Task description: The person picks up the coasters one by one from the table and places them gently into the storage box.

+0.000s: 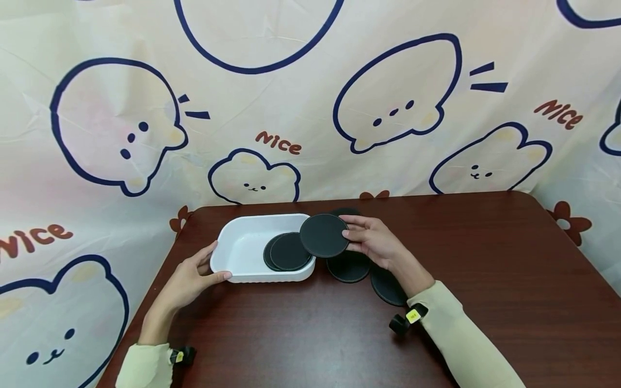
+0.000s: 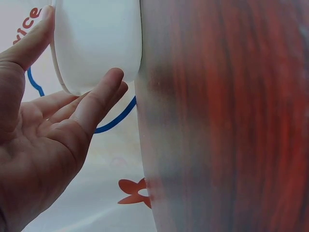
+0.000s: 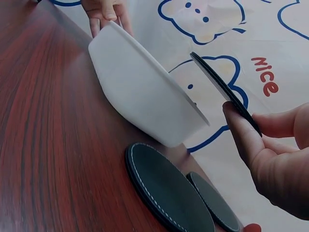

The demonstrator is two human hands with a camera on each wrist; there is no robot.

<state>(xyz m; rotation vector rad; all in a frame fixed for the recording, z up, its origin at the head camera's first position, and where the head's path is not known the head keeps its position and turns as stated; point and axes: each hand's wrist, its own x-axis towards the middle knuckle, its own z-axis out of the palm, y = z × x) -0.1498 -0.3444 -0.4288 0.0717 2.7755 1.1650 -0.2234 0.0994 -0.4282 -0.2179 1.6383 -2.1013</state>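
Observation:
With the thumb at its front corner and the fingers along its end, my left hand holds a white plastic tray. Inside the tray, at its right end, two round black coasters overlap. My right hand pinches another black coaster between thumb and fingers, above the tray's right rim. From the right wrist view this held coaster appears edge-on, apart from the tray. Beneath and beside the right hand, more stitched black coasters lie on the table, partly hidden by the hand and forearm.
The brown wooden table carries everything. Behind it hangs a pale cloth with cartoon outlines. One coaster lies by the right forearm; another is near the table's back edge. Each wrist wears a small black camera.

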